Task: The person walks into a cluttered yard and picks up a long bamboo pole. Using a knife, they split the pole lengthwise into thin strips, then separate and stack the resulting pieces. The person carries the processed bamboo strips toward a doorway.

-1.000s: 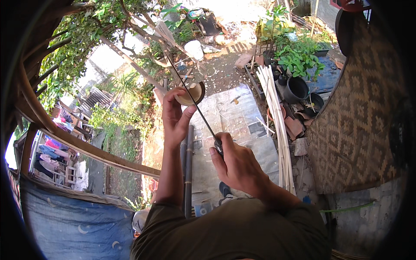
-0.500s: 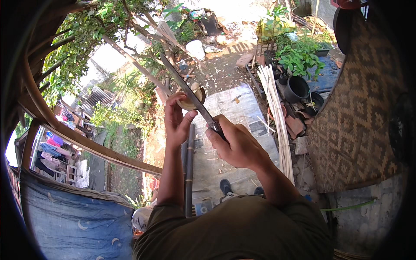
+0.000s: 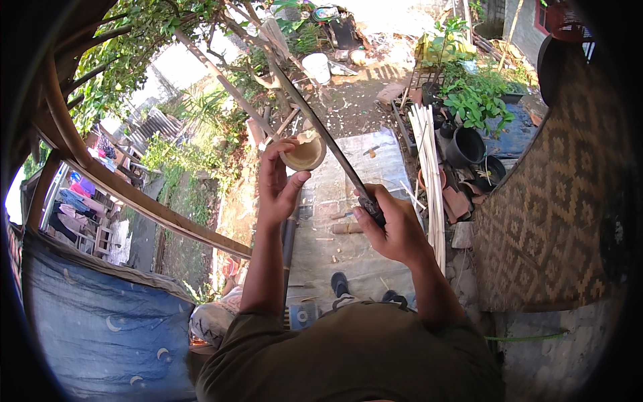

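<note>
My left hand (image 3: 276,191) is closed on a round, tan, hollow piece like a small bowl or half shell (image 3: 305,158), its fingers and thumb at the left rim. A pale, uneven scrap (image 3: 308,137) shows at the bowl's far rim; whether it is attached I cannot tell. My right hand (image 3: 396,231) grips the dark handle of a machete (image 3: 326,137). Its long blade slants up and left, passing beside the bowl's right rim; I cannot tell whether they touch.
Below lies a pale ground sheet (image 3: 321,264) with a wooden cylinder (image 3: 346,228) and a small knife (image 3: 372,153) on it. Long pale strips (image 3: 429,181) lie at the right, near black pots (image 3: 467,147) and a woven panel (image 3: 542,201). A wooden rail (image 3: 167,211) crosses the left.
The machete has shifted right and toward me, off the front of the bowl. The bowl's hollow inside now shows more fully. The view has shifted slightly.
</note>
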`<state>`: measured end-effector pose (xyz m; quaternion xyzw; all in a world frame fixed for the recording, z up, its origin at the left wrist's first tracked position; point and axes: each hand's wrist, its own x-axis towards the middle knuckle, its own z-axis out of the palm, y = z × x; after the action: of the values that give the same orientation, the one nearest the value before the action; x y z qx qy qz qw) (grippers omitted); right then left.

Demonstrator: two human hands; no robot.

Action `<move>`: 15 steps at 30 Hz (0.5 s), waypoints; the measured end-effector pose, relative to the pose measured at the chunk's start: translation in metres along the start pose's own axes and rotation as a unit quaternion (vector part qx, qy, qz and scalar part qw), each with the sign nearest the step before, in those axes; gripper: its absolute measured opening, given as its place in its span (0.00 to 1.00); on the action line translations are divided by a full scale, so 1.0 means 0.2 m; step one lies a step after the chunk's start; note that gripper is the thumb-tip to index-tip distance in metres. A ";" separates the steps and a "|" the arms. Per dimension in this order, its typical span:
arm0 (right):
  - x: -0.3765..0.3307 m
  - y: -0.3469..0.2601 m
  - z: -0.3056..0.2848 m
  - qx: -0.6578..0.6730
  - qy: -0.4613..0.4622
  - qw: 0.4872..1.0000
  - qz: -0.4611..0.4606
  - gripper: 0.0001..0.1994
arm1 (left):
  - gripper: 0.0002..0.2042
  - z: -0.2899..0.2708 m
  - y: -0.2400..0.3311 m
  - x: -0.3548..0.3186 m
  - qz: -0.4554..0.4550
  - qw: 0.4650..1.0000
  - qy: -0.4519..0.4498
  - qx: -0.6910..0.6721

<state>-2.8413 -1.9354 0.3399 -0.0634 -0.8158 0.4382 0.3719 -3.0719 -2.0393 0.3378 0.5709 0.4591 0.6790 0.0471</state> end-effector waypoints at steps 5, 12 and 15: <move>0.04 0.01 0.02 -0.028 -0.007 0.999 -0.039 0.11 | 0.25 -0.04 0.00 -0.01 -0.001 1.000 0.005 0.025; 0.09 0.03 0.06 -0.062 -0.006 0.995 -0.077 0.11 | 0.25 -0.08 0.03 -0.03 0.006 1.000 0.012 0.027; 0.11 0.04 0.08 -0.074 -0.016 0.994 -0.073 0.11 | 0.25 -0.10 0.02 -0.04 -0.013 1.000 0.026 0.013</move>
<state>-2.8689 -1.9310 0.3401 -0.0242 -0.8542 0.3492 0.3844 -3.0830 -2.0576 0.3357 0.5479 0.4761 0.6869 0.0364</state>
